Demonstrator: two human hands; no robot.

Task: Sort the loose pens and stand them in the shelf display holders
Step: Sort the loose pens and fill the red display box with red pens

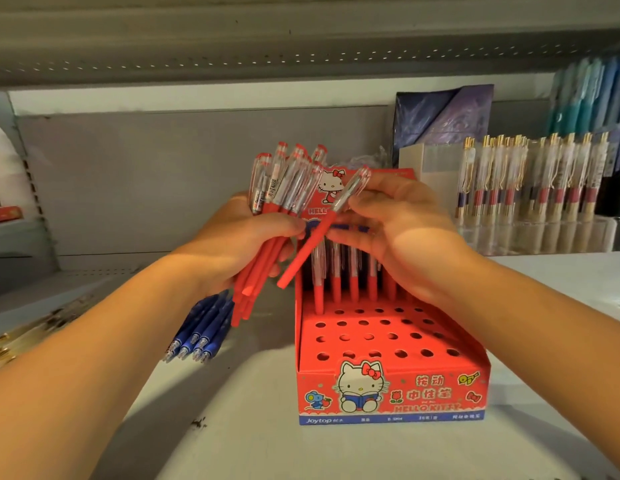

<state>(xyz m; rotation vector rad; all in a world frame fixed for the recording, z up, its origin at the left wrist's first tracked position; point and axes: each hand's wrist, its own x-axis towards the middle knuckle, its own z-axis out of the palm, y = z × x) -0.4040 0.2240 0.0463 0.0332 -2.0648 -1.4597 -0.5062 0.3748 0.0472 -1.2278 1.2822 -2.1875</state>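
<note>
At the red cardboard display holder, your left hand curls round a bundle of red plastic pens; your right hand pinches a single red pen.

left hand curled round a pen bundle, right hand pinching a single pen, forearms converging

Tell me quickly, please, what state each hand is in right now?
Left hand: closed, gripping a bundle of red pens.
Right hand: closed, pinching a single red pen.
</note>
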